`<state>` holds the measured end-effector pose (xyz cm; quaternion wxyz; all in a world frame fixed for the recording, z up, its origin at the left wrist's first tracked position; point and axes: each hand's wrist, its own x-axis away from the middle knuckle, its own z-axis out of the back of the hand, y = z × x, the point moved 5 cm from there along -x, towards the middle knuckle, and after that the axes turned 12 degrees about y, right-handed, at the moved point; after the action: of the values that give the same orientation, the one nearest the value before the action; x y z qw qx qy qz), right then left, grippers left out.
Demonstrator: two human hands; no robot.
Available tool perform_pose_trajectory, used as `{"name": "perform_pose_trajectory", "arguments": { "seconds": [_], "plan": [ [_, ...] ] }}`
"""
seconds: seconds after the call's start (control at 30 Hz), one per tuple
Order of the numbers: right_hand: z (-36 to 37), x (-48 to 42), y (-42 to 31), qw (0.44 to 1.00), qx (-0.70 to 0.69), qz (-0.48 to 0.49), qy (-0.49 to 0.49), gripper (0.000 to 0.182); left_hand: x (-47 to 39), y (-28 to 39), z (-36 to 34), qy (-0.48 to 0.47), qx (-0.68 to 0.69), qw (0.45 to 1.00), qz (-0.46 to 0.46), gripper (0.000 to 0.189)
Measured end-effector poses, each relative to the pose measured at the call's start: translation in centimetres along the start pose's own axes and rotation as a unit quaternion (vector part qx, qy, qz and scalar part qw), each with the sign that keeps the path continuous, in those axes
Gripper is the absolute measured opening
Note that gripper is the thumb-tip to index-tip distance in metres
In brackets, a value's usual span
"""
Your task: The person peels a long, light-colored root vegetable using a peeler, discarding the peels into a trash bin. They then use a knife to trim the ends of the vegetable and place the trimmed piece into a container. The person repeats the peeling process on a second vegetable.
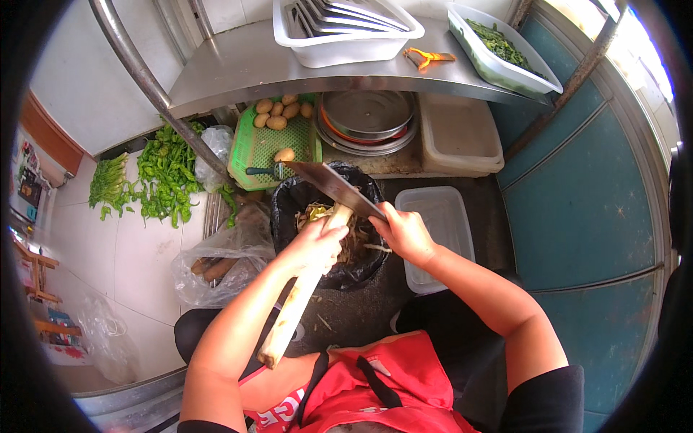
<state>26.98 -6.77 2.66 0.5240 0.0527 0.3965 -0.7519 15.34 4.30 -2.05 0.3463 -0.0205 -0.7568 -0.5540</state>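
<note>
My left hand (pixel 316 243) is closed around a long pale peeled root or stalk (pixel 295 308), which slants from my lap up over a bin lined with a black plastic bag (pixel 281 216). The handle of a wide-bladed cleaver (pixel 338 187) is in my right hand (pixel 403 233); its blade lies against the upper end of the root. Whether the edge has entered the root is hard to tell. Peelings and scraps (pixel 354 243) lie inside the bin, below the root. My right hand's grip hides most of the cleaver's handle.
A green plastic basket (pixel 254 151) holds several potatoes and a dark-handled peeler. Left are a clear bag of brown roots (pixel 222 268) and green peppers (pixel 168 168). An empty plastic tub (pixel 436 238) stands right of the bin. Above, a steel shelf (pixel 233 59) holds an orange peeler (pixel 427 57).
</note>
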Motion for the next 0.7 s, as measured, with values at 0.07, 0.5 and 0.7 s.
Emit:
{"name": "perform_pose_trajectory", "arguments": {
  "seconds": [0.07, 0.5, 0.7],
  "plan": [
    [0.3, -0.1, 0.1, 1.000, -0.001, 0.004, 0.006, 0.017, -0.6, -0.4, 0.0, 0.009, -0.023, 1.000, -0.017, 0.022],
    [0.0, -0.1, 0.8, 0.998, 0.047, 0.044, 0.015, 0.016, -1.5, 0.8, -0.5, 0.194, -0.372, 0.856, -0.302, 0.025],
    [0.4, 0.1, 1.1, 0.998, 0.044, 0.049, -0.006, 0.016, -1.1, -0.2, -1.1, 0.134, -0.191, 0.958, -0.165, 0.032]
  ]
}}
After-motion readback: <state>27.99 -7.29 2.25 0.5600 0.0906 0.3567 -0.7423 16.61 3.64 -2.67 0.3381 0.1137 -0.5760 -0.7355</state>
